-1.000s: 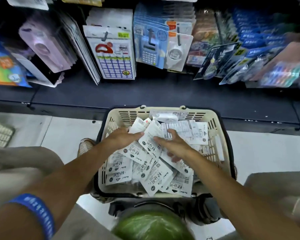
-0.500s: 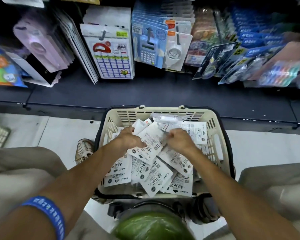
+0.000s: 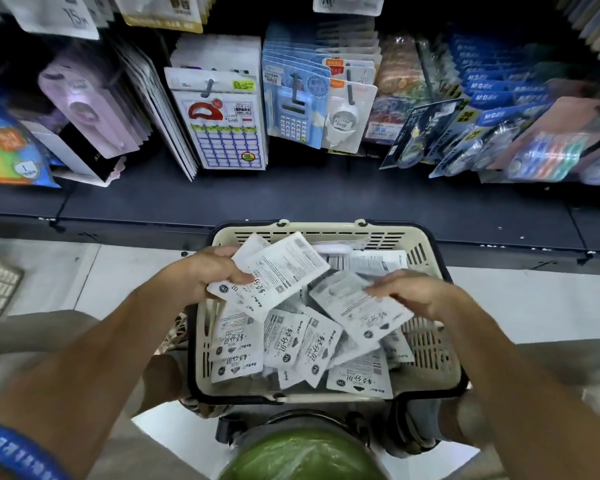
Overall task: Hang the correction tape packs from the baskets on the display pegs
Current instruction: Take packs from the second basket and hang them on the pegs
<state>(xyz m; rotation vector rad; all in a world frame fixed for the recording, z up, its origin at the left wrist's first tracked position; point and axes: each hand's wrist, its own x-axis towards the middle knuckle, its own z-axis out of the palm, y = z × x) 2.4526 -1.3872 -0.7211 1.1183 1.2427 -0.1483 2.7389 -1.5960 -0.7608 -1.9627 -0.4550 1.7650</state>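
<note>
A wall of display pegs is filling the upper part of the view, hung with carded stationery such as a blue calculator pack and a sheet of label stickers, all dangling by their top holes so that shoppers can slide them off forward. Below the dark shelf base, a cream plastic basket is sitting on the pale floor directly in front of the person, presumably parked there so both arms can reach in without stretching. It is holding a loose heap of white correction tape packs, lying at all angles (most printed side up, some overlapping). The left hand is gripping a small fanned bunch of packs above the heap, thumb on top and fingers curled beneath, probably gathering several so they can be hung in one trip. The right hand is pinching the corner of a single pack, fingers closed on its edge, seemingly lifting it to add to the bunch. No pack is yet touching a peg.
</note>
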